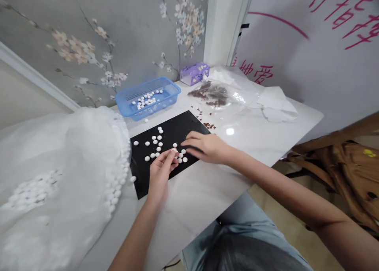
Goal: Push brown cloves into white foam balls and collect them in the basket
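My left hand sits over the black board, with its thumb and fingertips pinched on a small white round tablet. My right hand rests flat at the board's far right edge, fingers spread and holding nothing. Its fingertips lie close to a tight cluster of white tablets beside my left fingers. Several more tablets lie scattered across the left half of the board. One tablet sits at the board's left edge.
A blue plastic basket holds white tablets behind the board. A bulging clear bag of tablets fills the left side. Reddish-brown dried bits lie on plastic sheeting near a purple tissue box. A white marble-look table ends near my right forearm.
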Demonstrator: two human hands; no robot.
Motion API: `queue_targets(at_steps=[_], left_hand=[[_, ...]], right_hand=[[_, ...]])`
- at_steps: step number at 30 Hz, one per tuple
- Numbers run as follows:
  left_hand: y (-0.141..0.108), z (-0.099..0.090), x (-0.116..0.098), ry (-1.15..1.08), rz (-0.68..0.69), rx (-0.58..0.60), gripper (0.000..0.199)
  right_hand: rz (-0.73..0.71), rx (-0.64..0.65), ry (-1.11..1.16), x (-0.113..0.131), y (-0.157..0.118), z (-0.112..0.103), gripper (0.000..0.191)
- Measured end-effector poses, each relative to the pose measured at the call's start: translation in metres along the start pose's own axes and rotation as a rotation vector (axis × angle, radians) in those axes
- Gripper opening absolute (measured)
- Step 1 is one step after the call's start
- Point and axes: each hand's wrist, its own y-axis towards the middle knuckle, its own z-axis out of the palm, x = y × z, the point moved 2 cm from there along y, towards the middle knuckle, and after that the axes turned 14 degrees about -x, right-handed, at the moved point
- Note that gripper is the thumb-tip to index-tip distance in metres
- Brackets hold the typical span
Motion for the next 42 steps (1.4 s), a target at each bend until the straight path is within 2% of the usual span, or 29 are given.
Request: queue_targets(at_steps=[3, 7, 11, 16, 20, 24, 27, 30, 35, 42], left_hand=[[0.004, -0.003, 0.0, -0.037, -0.022, -0.037, 0.027], [0.007, -0.005, 0.0, -0.09, -0.029, -0.067, 0.031], [0.006, -0.005, 0.0, -0.105, -0.025, -0.051, 0.025], [0.007, -0.004, 0.0, -0.116, -0.032, -0.023, 0.023], [0.007, -0.004, 0.0, -0.11, -0.032, -0.021, 0.023], [0.006, -0.004, 0.0, -0.114, -0.064, -0.038, 0.031], [0.006, -0.004, 0.0, -0.139, -0.066, -0.016, 0.026], [0.007, -0.003, 0.0, -0.155, -0.066, 0.008, 0.019], [0.008, -0.003, 0.002, -0.18, -0.074, -0.012, 0.019], [0.006, -0.004, 0.002, -0.21, -0.099, -0.012, 0.018]], right_hand=[[0.162, -0.008, -0.238, -0.035, -0.009, -0.016, 0.028], [0.316, 0.108, -0.429, -0.068, -0.02, -0.031, 0.03], [0.371, 0.17, -0.426, -0.077, -0.027, -0.035, 0.025], [0.376, 0.119, -0.376, -0.08, -0.026, -0.036, 0.019], [0.351, -0.1, -0.152, -0.067, -0.014, -0.032, 0.016], [0.221, -0.281, 0.108, -0.028, 0.005, -0.018, 0.011], [0.131, -0.29, 0.213, 0.002, 0.015, -0.006, 0.009], [0.091, -0.277, 0.282, 0.02, 0.019, 0.005, 0.009], [0.106, -0.265, 0.316, 0.027, 0.017, 0.017, 0.008], [0.104, -0.321, 0.329, 0.028, 0.013, 0.024, 0.011]])
